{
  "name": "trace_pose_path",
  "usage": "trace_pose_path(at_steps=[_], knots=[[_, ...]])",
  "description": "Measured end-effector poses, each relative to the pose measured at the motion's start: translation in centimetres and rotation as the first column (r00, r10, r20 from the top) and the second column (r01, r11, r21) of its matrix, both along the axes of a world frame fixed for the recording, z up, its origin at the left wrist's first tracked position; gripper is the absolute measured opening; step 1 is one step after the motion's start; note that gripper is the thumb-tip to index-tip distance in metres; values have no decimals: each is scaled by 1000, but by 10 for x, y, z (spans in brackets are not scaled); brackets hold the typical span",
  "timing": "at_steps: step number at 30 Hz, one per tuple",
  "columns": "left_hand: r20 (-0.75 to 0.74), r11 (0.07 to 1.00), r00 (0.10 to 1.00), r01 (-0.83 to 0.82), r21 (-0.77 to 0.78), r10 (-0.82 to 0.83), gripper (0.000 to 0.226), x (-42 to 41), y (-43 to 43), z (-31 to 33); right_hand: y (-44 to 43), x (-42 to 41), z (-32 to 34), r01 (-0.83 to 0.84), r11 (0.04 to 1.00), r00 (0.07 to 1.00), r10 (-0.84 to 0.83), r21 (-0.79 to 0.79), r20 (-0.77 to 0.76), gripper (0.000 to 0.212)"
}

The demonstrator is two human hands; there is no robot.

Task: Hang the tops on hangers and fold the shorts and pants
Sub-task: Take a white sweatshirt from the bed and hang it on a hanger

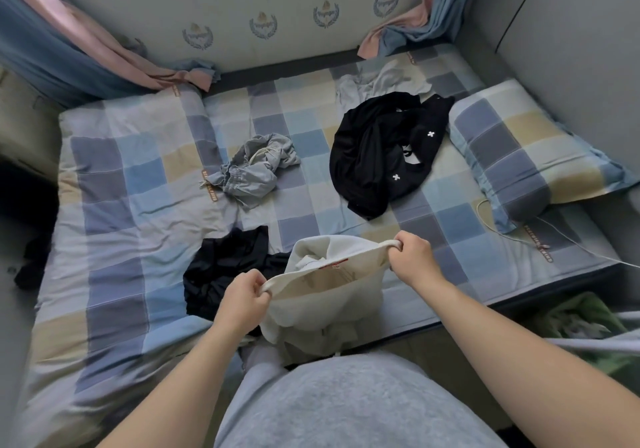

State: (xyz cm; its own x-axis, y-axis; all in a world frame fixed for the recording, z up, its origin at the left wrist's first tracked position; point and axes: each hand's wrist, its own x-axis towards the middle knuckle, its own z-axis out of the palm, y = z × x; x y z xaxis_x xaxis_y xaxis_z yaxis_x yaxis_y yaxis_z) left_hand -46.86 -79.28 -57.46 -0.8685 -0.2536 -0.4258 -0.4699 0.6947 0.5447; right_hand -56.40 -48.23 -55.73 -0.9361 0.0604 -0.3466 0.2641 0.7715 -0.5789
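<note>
A cream-white garment (322, 305) hangs in front of me over the near edge of the bed. My left hand (244, 297) grips its band at the left end and my right hand (412, 255) grips the right end, stretching the opening between them. A crumpled black garment (221, 271) lies on the bed just left of it. Light grey drawstring shorts (254, 167) sit bunched at the bed's middle. A larger black pile with small white crosses (381, 150) lies further right, with a pale grey garment (377, 82) behind it.
The bed has a checked blue, grey and beige sheet (131, 177). A matching pillow (519, 150) lies at the right, with a thin white cable (568, 236) near it. Pink and blue curtains (86, 49) hang at the back corners. Green fabric (581, 319) sits right of the bed.
</note>
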Motion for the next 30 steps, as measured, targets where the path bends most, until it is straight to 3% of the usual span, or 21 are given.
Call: trace_pose_path(at_steps=[5, 9, 11, 13, 16, 19, 21, 24, 27, 30], knots=[[-26, 955, 982, -188, -229, 187, 10, 0, -7, -3, -30, 15, -1, -17, 1000, 999, 17, 12, -51, 14], [49, 909, 989, -107, -403, 139, 12, -7, -29, -1, -52, 23, 4, -42, 998, 994, 47, 45, -96, 18], [87, 940, 989, -86, -329, 121, 14, -11, -42, -2, -64, 29, 8, -30, 998, 993, 36, 55, -113, 22], [79, 989, 994, -61, -137, 72, 19, -16, -55, -3, -76, 36, 13, 31, 999, 994, -28, 27, -110, 24], [-4, 992, 1000, 14, 128, -14, 21, -21, -76, -1, -86, 49, 20, 225, 970, 968, -234, -92, -92, 24], [-46, 952, 973, 231, 200, -226, 15, -21, -99, 3, -90, 69, 24, 375, 910, 924, -383, -177, -9, 13], [-92, 892, 904, 427, 146, -418, 18, -20, -114, 0, -96, 88, 25, 373, 903, 928, -365, -213, 77, 30], [-184, 874, 855, 485, -47, -484, 16, -18, -135, -10, -114, 120, 22, 276, 959, 955, -267, -65, 126, 45], [-236, 911, 880, 394, -123, -412, 6, -14, -149, -10, -134, 143, 19, 265, 957, 963, -269, 117, 24, 34], [-351, 894, 824, 388, -225, -446, 11, -9, -153, 0, -151, 159, 23, 298, 923, 953, -302, 243, -21, 28]])
